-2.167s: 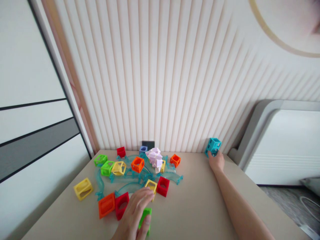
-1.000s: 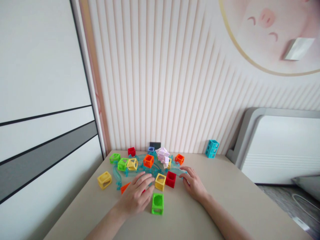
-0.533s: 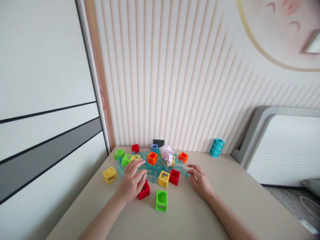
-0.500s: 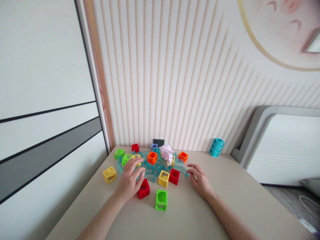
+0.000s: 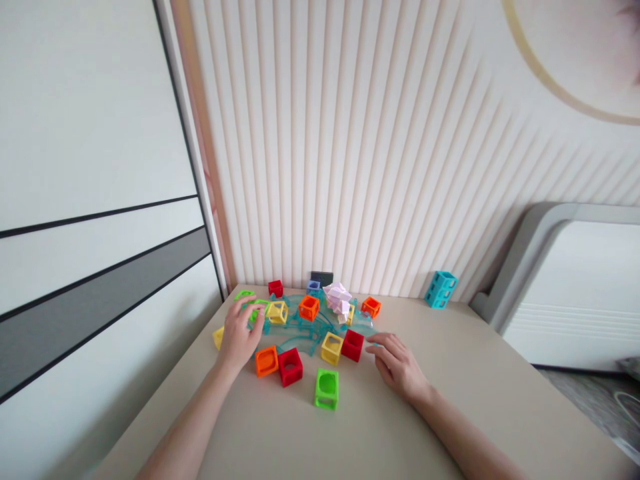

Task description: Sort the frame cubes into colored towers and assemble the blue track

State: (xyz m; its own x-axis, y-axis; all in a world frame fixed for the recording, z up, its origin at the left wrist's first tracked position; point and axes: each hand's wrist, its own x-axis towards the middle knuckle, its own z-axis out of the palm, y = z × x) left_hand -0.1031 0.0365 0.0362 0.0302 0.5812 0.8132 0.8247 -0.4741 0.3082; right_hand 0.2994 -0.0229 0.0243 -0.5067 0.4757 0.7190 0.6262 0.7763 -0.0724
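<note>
My left hand (image 5: 242, 333) reaches over the left side of a pile of toy cubes, thumb and fingers apart. Its fingertips are by a green cube (image 5: 261, 308), partly covered by them; whether they touch cannot be told. A yellow cube (image 5: 218, 338) is half hidden behind this hand. Below it, an orange cube (image 5: 267, 361) sits beside a red cube (image 5: 291, 367). My right hand (image 5: 399, 363) rests low over the table, fingers loosely stretched and holding nothing. Just left of its fingertips is another red cube (image 5: 353, 345), beside a yellow cube (image 5: 331, 349).
Translucent teal track pieces (image 5: 300, 328) lie among the cubes. A pale purple faceted object (image 5: 339, 301) stands in the pile. One green cube (image 5: 327, 389) is nearest me on the table (image 5: 380, 427). A blue stacked block (image 5: 441, 289) stands by the ribbed wall, right.
My left hand has moved left and a little away from me, uncovering the orange cube beside the red one. My right hand sits slightly nearer me. The view has shifted slightly.
</note>
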